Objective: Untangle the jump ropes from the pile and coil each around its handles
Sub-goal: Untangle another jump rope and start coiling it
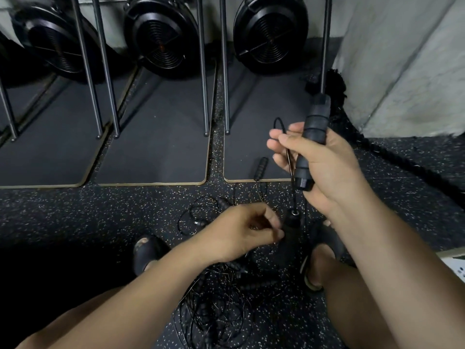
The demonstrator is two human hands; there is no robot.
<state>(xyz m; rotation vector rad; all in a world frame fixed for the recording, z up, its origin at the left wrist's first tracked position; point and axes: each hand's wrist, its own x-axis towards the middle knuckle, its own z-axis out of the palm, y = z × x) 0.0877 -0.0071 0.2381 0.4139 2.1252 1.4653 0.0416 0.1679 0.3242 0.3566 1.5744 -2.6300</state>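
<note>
My right hand (pixel 319 162) grips a black ribbed jump-rope handle (pixel 312 137) upright at the right of centre, with a thin cable (pixel 289 159) looped over its fingers. Below it a second black handle (pixel 293 219) hangs or stands by the cable. My left hand (pixel 246 227) is lower, its fingers curled and pinching thin cable next to that handle. A tangled pile of black ropes and handles (pixel 219 306) lies on the floor between my feet. Another handle (pixel 260 168) lies on the edge of a mat.
Three black mats (pixel 156 137) with metal legs (pixel 203 71) and fan-wheel machines (pixel 163 34) fill the back. A thick black battle rope (pixel 372 144) runs along the right by a white wall (pixel 402 59). My sandalled feet (pixel 148 253) flank the pile on speckled rubber floor.
</note>
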